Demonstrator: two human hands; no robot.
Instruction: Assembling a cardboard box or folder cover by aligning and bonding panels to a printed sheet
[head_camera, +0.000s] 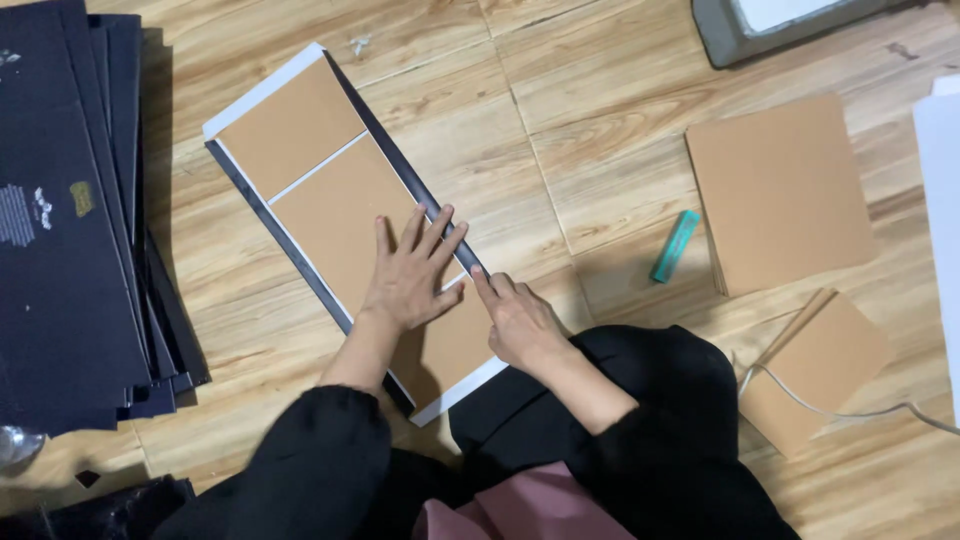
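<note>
a long dark cover sheet (440, 215) lies slantwise on the wooden floor (560, 120), brown boards (330, 200) laid on it. left hand (410, 275) presses flat, fingers spread, grasping nothing. right hand (520, 320) pushes a fingertip along the sheet's right edge. black sheets (70, 220) stacked left; a cardboard stack (780, 190) and green tool (676, 246) right, bare floor between.
</note>
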